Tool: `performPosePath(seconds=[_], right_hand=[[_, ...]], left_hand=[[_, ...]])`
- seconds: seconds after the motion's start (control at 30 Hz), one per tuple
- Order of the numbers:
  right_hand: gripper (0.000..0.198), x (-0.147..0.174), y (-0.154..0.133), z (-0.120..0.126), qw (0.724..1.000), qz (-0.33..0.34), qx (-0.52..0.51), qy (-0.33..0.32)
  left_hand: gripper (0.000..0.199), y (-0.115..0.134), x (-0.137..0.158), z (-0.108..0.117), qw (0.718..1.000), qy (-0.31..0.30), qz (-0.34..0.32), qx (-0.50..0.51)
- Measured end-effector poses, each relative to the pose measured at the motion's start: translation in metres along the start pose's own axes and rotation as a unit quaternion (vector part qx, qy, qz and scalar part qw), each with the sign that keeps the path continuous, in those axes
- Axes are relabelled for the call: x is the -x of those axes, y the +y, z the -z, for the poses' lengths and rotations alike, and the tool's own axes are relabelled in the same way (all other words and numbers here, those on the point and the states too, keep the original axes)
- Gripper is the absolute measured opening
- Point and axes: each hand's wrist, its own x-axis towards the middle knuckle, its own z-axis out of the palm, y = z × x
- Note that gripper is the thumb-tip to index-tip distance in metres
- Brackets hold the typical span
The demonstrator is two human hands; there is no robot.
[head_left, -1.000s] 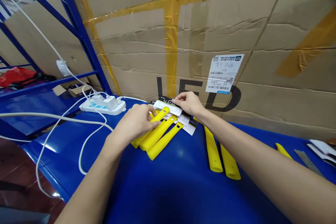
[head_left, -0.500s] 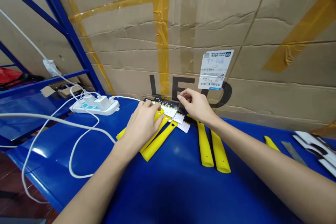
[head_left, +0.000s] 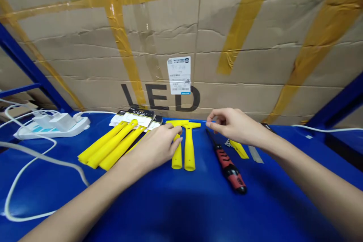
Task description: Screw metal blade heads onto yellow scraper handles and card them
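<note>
My left hand (head_left: 159, 144) is over two yellow T-shaped scraper handles (head_left: 189, 149) lying side by side. Its bent fingers, apart from the thumb, cover part of the left one; whether they touch it I cannot tell. Beside that forearm lie several more yellow handles (head_left: 109, 141), with black-and-white printed cards (head_left: 140, 116) at their far ends. My right hand (head_left: 232, 124) hovers with loosely curled fingers, nothing visible in them, just above the thin dark tip of a screwdriver-like tool (head_left: 228, 166) with a red-and-black grip. Under the right wrist are a yellow piece (head_left: 239, 149) and a flat grey blade (head_left: 255, 155).
A white power strip (head_left: 53, 126) with plugs and looping white cables (head_left: 31, 155) occupies the left of the blue table (head_left: 170, 211). Behind stands a large taped cardboard box (head_left: 227, 94) marked LED, with a white label (head_left: 180, 75). Blue frame posts (head_left: 347, 100) rise at both sides.
The view has turned right. My left hand has left the cards and moved right over the T-shaped handles. My right hand has moved right past them, and the red-and-black tool has come into sight.
</note>
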Motion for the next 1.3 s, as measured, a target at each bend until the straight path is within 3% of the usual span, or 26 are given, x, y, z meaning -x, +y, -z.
performPosePath(seconds=[0.13,0.23,0.47,0.57,0.67,0.8,0.97,1.13,1.3], right_hand=[[0.002,0.017,0.026,0.016,0.994,-0.054,0.085,-0.038],[0.013,0.024,0.042,0.026,0.985,-0.115,0.121,-0.043],[0.018,0.028,0.054,0.036,0.961,-0.205,0.178,-0.051],[0.024,0.025,0.056,0.028,0.953,-0.219,0.199,-0.068],[0.027,0.024,0.06,0.023,0.949,-0.225,0.201,-0.091],[0.026,0.024,0.061,0.026,0.947,-0.234,0.189,-0.117],[0.022,0.024,0.059,0.029,0.947,-0.234,0.189,-0.111],[0.035,0.025,0.064,0.033,0.955,-0.228,0.183,-0.058],[0.039,0.027,0.06,0.044,0.977,-0.193,0.094,-0.002]], left_hand=[[0.029,0.011,-0.031,0.0,0.995,-0.05,0.072,-0.055],[0.031,0.014,-0.048,-0.005,0.992,-0.06,0.09,-0.065],[0.035,0.022,-0.061,-0.005,0.991,-0.028,0.103,-0.075],[0.04,0.033,-0.061,0.0,0.995,0.006,0.068,-0.072],[0.04,0.047,-0.056,0.005,0.999,0.035,-0.011,-0.03],[0.035,0.063,-0.045,0.008,0.994,0.009,-0.094,0.047],[0.037,0.07,-0.036,0.004,0.99,-0.028,-0.122,0.069],[0.038,0.066,-0.033,0.007,0.986,-0.036,-0.142,0.083],[0.044,0.058,-0.033,0.019,0.984,-0.086,-0.127,0.088]])
